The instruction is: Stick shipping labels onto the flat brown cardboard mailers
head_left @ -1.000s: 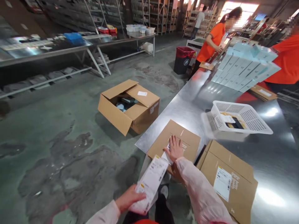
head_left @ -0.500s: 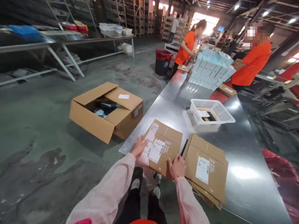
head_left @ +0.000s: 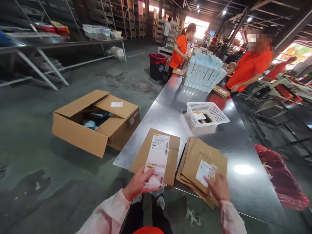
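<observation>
My left hand (head_left: 137, 184) grips the near end of a white label sheet (head_left: 157, 159) that lies over a flat cardboard box (head_left: 170, 162) at the near edge of the steel table (head_left: 170, 107). To its right lies a stack of flat cardboard boxes (head_left: 192, 159) with a white label (head_left: 203, 171) on top. My right hand (head_left: 219, 188) rests on the near corner of that stack, fingers spread, right beside the label.
A white mesh basket (head_left: 214, 112) holding small items stands further along the table. Stacked pale blue boxes (head_left: 203, 73) are at the far end, where two people in orange shirts work. An open carton (head_left: 95, 122) sits on the floor left; a red bag (head_left: 280, 177) lies right.
My right hand left the near flat box and moved right onto the stack. My left hand drew the label sheet down over the flat box. The view swung to the right.
</observation>
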